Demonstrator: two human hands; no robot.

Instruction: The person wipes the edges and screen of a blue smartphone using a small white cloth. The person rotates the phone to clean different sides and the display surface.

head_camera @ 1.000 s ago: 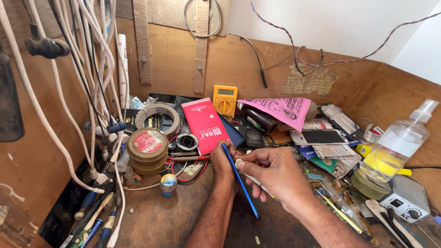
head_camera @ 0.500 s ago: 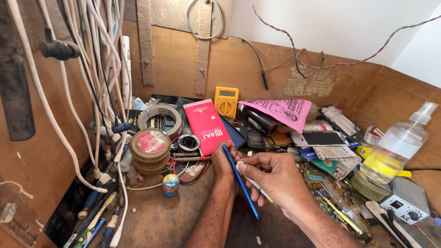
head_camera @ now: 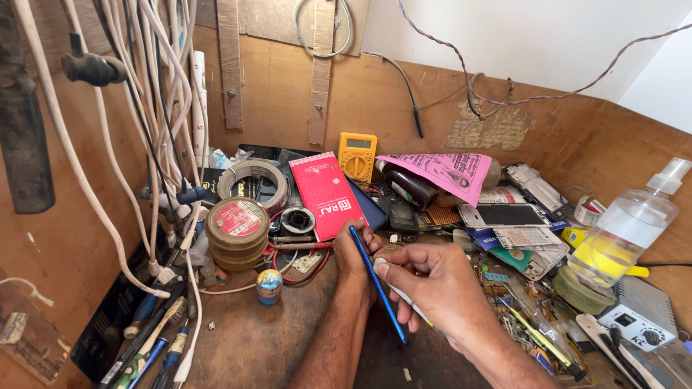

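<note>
My left hand (head_camera: pixel 358 253) reaches in from the bottom centre, its fingers curled at the upper end of a thin blue rod (head_camera: pixel 382 292). The rod slants down and to the right between my two hands. My right hand (head_camera: pixel 441 289) comes from the lower right and pinches a slim white tool (head_camera: pixel 401 293), thumb on top, just right of the rod. Both hands hover close together over the brown bench top (head_camera: pixel 252 346). What lies under the fingers is hidden.
A round tin (head_camera: pixel 236 232), a tape roll (head_camera: pixel 252 180), a red booklet (head_camera: pixel 326 193), a yellow multimeter (head_camera: pixel 357 155) and a pink paper (head_camera: pixel 447 171) crowd the back. Hanging cables (head_camera: pixel 155 122) fill the left. A spray bottle (head_camera: pixel 626 230) and loose parts sit on the right.
The hands have stayed almost still. The view has shifted slightly.
</note>
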